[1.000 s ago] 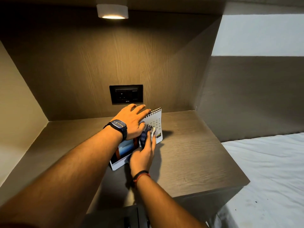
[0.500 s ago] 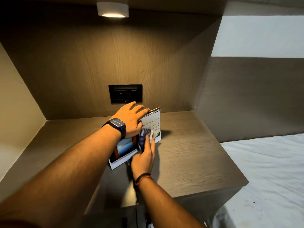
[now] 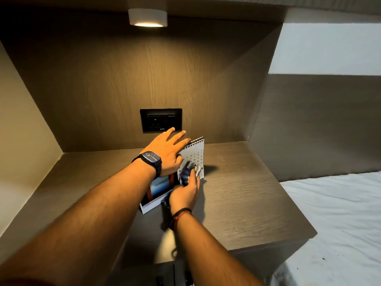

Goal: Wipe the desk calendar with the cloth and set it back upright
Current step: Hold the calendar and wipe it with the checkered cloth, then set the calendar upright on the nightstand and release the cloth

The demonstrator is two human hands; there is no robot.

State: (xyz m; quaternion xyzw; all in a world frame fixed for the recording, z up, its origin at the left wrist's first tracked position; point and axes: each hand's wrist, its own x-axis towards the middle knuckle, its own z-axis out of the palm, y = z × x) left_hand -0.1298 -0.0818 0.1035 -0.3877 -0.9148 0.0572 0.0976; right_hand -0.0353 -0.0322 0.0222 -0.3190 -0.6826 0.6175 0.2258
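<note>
The left hand (image 3: 168,152) lies flat, fingers spread, atop the desk calendar (image 3: 193,156) (standing on the shelf). At its 5 o'clock, the right hand (image 3: 184,194) presses a bunched cloth (image 3: 186,172) against the page.

Matt woodgrain shelf (image 3: 237,195), paper calendar (image 3: 195,153)

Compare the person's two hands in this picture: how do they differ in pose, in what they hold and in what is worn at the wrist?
The left hand lies flat with fingers spread over the desk calendar, steadying it; the right hand is closed around a dark cloth and presses it against the calendar's front. The left wrist wears a dark watch; the right wears thin bands. Both hands touch the calendar.
</note>
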